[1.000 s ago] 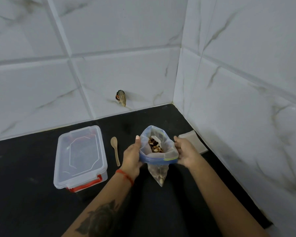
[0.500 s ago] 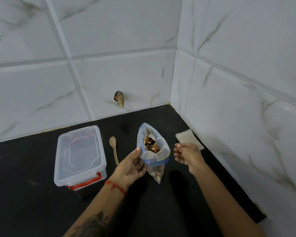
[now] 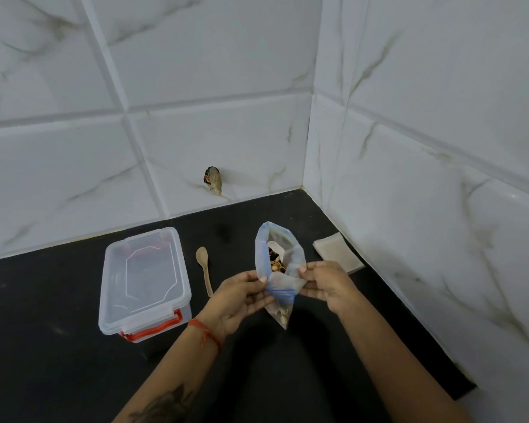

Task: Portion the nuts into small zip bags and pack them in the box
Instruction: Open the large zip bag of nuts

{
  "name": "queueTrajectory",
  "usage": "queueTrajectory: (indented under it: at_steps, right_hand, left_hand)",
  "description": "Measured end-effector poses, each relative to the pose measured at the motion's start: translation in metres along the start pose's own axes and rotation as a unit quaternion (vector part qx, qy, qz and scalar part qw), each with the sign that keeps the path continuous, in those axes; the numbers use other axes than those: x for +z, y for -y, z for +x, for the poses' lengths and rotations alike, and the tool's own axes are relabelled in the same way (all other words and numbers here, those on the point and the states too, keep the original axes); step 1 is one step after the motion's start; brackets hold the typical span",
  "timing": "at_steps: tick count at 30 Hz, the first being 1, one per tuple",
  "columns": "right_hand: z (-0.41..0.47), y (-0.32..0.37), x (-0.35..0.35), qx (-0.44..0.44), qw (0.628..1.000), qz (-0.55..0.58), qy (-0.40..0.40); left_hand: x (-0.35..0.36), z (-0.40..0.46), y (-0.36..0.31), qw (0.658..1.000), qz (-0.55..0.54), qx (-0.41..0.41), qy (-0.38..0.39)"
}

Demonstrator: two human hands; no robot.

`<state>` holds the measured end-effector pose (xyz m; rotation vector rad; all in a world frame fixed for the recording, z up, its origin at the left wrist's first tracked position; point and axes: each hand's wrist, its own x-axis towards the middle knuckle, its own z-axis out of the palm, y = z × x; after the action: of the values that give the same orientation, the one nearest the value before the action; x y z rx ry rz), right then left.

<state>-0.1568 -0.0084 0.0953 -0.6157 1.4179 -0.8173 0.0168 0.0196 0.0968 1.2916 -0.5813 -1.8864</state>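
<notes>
From my feed, left hand (image 3: 242, 293) and right hand (image 3: 326, 283) pinch the zip bag (image 3: 280, 264) rim with their fingers, above the desk (image 3: 58, 361) near its back right corner. Thin, floppy, bottom-heavy with nuts (image 3: 275, 261), so I'd hold the zip strip.

This looks like a home kitchen corner. Large glossy white wall tiles with grey marble veining (image 3: 214, 71) fill the upper half of the frame and the right side, meeting in a corner right of centre. Below them a dark black stone countertop (image 3: 43, 346) runs across the lower frame. Household food things sit on it: a clear plastic storage box with a red handle (image 3: 144, 283) at lower left, and a small pale wooden spoon (image 3: 203, 270) just beside it.
</notes>
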Motion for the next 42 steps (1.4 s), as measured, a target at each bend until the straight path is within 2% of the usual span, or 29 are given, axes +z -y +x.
queueTrajectory:
  at_steps: [2, 4, 6, 8, 10, 12, 14, 16, 19, 21, 24, 27, 31, 33, 35, 37, 38, 40, 42]
  right_hand:
    - [0.003, -0.010, -0.003, 0.056, 0.985, 0.159, 0.023]
    - [0.004, -0.018, -0.006, 0.093, 0.964, 0.245, 0.042]
    - [0.000, -0.020, -0.008, 0.095, 0.977, 0.188, 0.039]
    - [-0.008, -0.017, -0.010, 0.062, 0.998, 0.027, 0.010]
    - [-0.015, -0.013, -0.010, 0.019, 0.994, -0.111, 0.009]
    - [-0.018, -0.009, -0.007, 0.007, 0.991, -0.130, 0.036]
    - [-0.016, -0.006, -0.007, 0.011, 0.996, -0.084, 0.037]
    - [-0.011, -0.005, -0.010, 0.036, 0.998, 0.026, 0.044]
    - [-0.002, -0.015, -0.013, 0.107, 0.965, 0.228, 0.075]
    - [0.002, -0.023, -0.010, 0.133, 0.950, 0.272, 0.070]
    - [0.004, -0.031, -0.003, 0.132, 0.954, 0.262, 0.059]
    - [0.003, -0.027, -0.008, 0.100, 0.976, 0.184, 0.060]
    - [-0.002, -0.014, -0.020, 0.061, 0.996, 0.027, 0.061]
    - [0.000, -0.008, -0.022, 0.026, 0.998, -0.046, 0.026]
    - [0.007, -0.004, -0.020, -0.039, 0.993, -0.094, -0.052]
    - [0.018, 0.002, -0.014, -0.133, 0.965, -0.176, -0.140]
    - [0.023, 0.005, -0.011, -0.186, 0.942, -0.233, -0.156]
    - [0.031, 0.011, -0.001, -0.271, 0.889, -0.342, -0.140]
    - [0.041, 0.017, 0.007, -0.313, 0.842, -0.418, -0.136]
  left_hand:
    - [-0.001, 0.004, 0.005, 0.996, -0.089, -0.019, 0.013]
    - [-0.006, 0.007, 0.008, 0.985, -0.165, -0.043, 0.026]
    - [-0.012, 0.008, 0.011, 0.983, -0.172, -0.051, 0.022]
    - [-0.014, 0.008, 0.012, 0.989, -0.139, -0.059, 0.013]
    - [-0.014, 0.006, 0.009, 0.994, -0.083, -0.072, -0.002]
    - [-0.010, 0.004, 0.006, 0.995, -0.066, -0.076, -0.007]
    - [-0.006, 0.005, 0.003, 0.994, -0.082, -0.066, -0.014]
    - [-0.004, 0.007, 0.001, 0.991, -0.116, -0.052, -0.033]
    - [-0.003, 0.012, 0.001, 0.980, -0.193, -0.038, -0.043]
    - [0.002, 0.012, 0.004, 0.974, -0.220, -0.035, -0.035]
    - [0.007, 0.015, 0.016, 0.969, -0.240, -0.041, -0.029]
    - [-0.002, 0.021, 0.020, 0.987, -0.153, -0.022, -0.043]
    - [-0.014, 0.018, 0.013, 0.994, 0.046, 0.022, -0.095]
    - [-0.018, 0.017, 0.009, 0.977, 0.124, 0.073, -0.157]
    - [-0.018, 0.018, 0.003, 0.934, 0.214, 0.174, -0.228]
    - [-0.013, 0.024, -0.005, 0.880, 0.298, 0.266, -0.257]
    - [-0.008, 0.028, -0.010, 0.857, 0.338, 0.296, -0.253]
    - [0.001, 0.041, -0.021, 0.819, 0.419, 0.323, -0.222]
    - [0.007, 0.056, -0.029, 0.796, 0.484, 0.320, -0.173]
